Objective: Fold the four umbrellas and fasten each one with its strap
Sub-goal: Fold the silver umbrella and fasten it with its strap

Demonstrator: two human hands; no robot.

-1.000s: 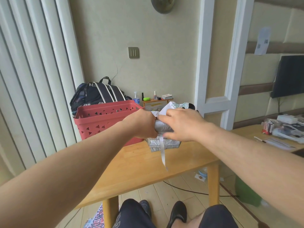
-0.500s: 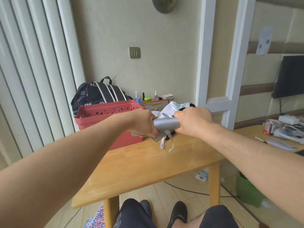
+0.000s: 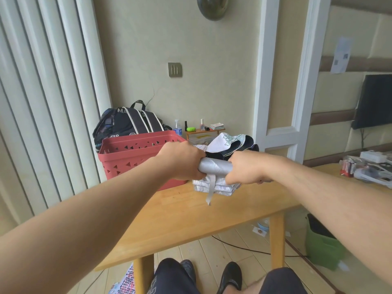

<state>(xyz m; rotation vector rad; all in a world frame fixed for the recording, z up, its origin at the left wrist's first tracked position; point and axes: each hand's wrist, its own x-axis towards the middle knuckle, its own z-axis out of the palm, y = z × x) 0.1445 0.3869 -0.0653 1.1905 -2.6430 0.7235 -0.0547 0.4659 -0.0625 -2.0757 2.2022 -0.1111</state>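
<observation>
- The left hand (image 3: 183, 161) is curled round the left end of the silver umbrella (image 3: 214, 167); the right hand (image 3: 246, 167) grips its right end.
- The rolled silver tube lies level between the 2 fists, above the table's (image 3: 180, 221) far edge.
- Its strap (image 3: 211, 190) hangs loose from the middle, over silver folds resting on the tabletop.
- A patterned white and dark umbrella (image 3: 231, 143) lies just behind the hands.
- The red basket (image 3: 135, 154) stands at the table's far left corner; its contents cannot be seen.
</observation>
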